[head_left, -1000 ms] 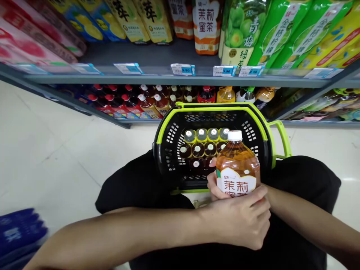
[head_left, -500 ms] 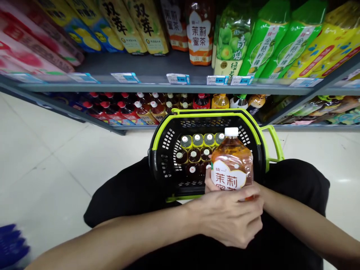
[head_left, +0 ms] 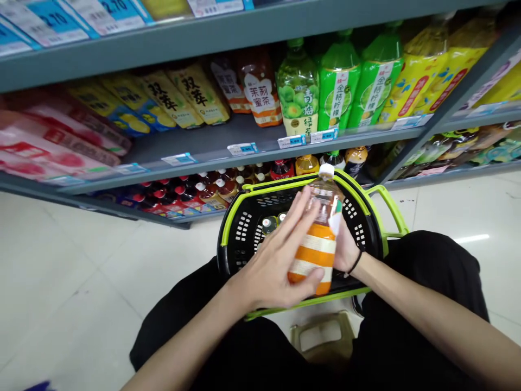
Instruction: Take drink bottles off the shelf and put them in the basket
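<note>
A tea bottle [head_left: 311, 241] with a white cap and an orange-and-cream striped label stands tilted between my two hands, above the shopping basket. My left hand [head_left: 274, 260] lies against its left side, fingers stretched upward and thumb across the lower label. From the right, my right hand [head_left: 345, 247] holds the bottle; its fingers are mostly hidden behind it. A black band circles the right wrist. Below is a black basket with a lime-green rim [head_left: 234, 217]. Inside, a few bottle caps [head_left: 267, 222] show past my left hand, which covers the others.
A grey shelf [head_left: 203, 157] ahead carries green tea bottles [head_left: 299, 92], similar jasmine tea bottles [head_left: 260, 95], yellow bottles and pink packs. Dark drinks with red caps line the bottom level. The basket's green handle [head_left: 393, 209] sticks out right. A low stool [head_left: 345, 336] shows between my knees.
The bottle has been turned, so its striped side faces me instead of the flower label. My left hand has shifted from its base to its left side. The view has tilted up.
</note>
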`<state>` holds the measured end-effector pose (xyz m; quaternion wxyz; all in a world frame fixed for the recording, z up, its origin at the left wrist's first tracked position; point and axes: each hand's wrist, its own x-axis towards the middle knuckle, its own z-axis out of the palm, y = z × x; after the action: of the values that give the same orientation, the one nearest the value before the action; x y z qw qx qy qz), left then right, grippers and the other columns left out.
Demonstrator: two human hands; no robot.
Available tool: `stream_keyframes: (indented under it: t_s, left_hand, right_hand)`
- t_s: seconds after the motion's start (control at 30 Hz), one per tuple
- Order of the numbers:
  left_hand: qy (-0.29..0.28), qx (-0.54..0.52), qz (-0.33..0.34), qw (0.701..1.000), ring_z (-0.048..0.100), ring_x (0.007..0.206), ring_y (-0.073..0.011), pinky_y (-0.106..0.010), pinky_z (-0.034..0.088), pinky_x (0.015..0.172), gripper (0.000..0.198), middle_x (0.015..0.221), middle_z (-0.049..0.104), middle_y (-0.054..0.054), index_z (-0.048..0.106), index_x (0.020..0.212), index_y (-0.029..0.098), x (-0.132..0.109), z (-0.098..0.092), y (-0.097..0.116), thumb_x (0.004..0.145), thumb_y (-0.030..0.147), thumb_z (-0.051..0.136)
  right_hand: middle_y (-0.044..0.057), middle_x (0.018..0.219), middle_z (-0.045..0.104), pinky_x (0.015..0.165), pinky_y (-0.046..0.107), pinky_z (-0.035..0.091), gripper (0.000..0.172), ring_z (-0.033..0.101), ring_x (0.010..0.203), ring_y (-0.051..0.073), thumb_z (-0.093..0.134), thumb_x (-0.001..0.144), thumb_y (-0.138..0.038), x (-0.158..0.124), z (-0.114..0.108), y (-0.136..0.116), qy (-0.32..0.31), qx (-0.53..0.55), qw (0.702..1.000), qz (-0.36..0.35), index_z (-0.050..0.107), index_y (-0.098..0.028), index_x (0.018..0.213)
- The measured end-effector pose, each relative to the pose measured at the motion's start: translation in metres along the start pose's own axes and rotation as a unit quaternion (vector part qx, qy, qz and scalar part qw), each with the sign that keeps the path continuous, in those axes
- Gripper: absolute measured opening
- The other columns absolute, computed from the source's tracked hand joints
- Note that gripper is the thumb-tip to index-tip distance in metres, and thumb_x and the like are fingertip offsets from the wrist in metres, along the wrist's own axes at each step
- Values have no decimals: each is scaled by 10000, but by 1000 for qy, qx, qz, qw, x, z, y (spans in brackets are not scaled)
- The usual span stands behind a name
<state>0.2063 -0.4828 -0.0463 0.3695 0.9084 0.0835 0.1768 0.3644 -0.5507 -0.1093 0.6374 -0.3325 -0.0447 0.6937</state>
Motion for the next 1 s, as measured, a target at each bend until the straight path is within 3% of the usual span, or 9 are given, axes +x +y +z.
stream_keyframes:
  t_s: [0.13, 0.2, 0.27, 0.33, 0.47, 0.63, 0.8, 0.9, 1.0]
  left_hand:
    - [76, -69, -90, 991, 111, 1677, -423, -612, 223, 1355, 1019, 1824, 98, -130, 198, 1744, 280, 0, -3, -11, 924, 417, 787]
    - [136, -167, -143, 966, 243, 1652, -417, -587, 366, 1309, 925, 1792, 243, -142, 334, 1699, 274, 1, -1, -15, 916, 401, 809]
    - [183, -273, -188, 925, 426, 1570, -401, -495, 574, 1147, 840, 1750, 349, -149, 427, 1639, 262, 3, 1, -18, 908, 392, 818]
    - [210, -329, -225, 893, 551, 1471, -380, -403, 657, 982, 832, 1731, 387, -147, 481, 1589, 253, 6, 1, -20, 859, 384, 858]
    - [252, -339, -302, 855, 614, 1398, -350, -417, 610, 1062, 788, 1677, 483, -117, 573, 1511, 241, 12, -7, -18, 793, 358, 874]
    - [283, -383, -330, 815, 526, 1492, -343, -469, 446, 1248, 726, 1609, 571, -85, 598, 1512, 243, 12, -18, -19, 811, 346, 758]
    - [280, -436, -328, 790, 647, 1358, -353, -450, 547, 1129, 907, 1565, 612, -95, 483, 1605, 255, 11, -23, -24, 764, 349, 809]
    - [287, -443, -352, 773, 697, 1286, -331, -410, 573, 1078, 851, 1516, 652, -91, 507, 1577, 248, 11, -19, -23, 813, 406, 847]
    - [269, -496, -378, 734, 747, 1175, -318, -393, 601, 1012, 798, 1346, 750, -98, 563, 1515, 214, 12, -11, -19, 826, 485, 861]
  right_hand:
    - [100, 1281, 787, 1161, 527, 505, 863, 669, 1327, 315, 226, 994, -851, -6, 7, -17, -8, 3, 999, 45, 687, -235, 1386]
    - [103, 1313, 776, 1177, 518, 493, 803, 671, 1330, 308, 270, 1022, -792, -10, 10, -19, -27, -24, 997, 67, 661, -219, 1426]
    - [103, 1318, 775, 1181, 496, 496, 679, 687, 1307, 300, 385, 1035, -677, -12, 12, -16, -23, -40, 998, 48, 649, -195, 1434]
    - [101, 1300, 782, 1159, 482, 519, 592, 713, 1261, 296, 468, 1019, -575, -12, 14, -10, -5, -47, 999, 21, 644, -183, 1427]
    - [116, 1176, 811, 998, 497, 606, 628, 777, 1084, 312, 461, 1004, -609, -12, 10, -6, -20, -85, 996, 19, 611, -177, 1435]
    - [132, 948, 811, 763, 436, 635, 907, 785, 775, 290, 485, 893, -823, -15, 7, -19, -79, -132, 987, 39, 513, -125, 1471]
    - [106, 904, 806, 640, 351, 629, 1028, 776, 696, 249, 551, 841, -860, -17, 10, -30, -90, -159, 983, 11, 428, -130, 1554]
    - [92, 864, 799, 467, 308, 571, 1005, 751, 576, 246, 558, 898, -817, -23, 10, -32, -90, -231, 968, -23, 379, -146, 1624]
    - [50, 648, 726, 370, 239, 462, 965, 646, 418, 197, 537, 947, -786, -30, 9, -34, -69, -327, 940, -64, 442, -82, 1601]
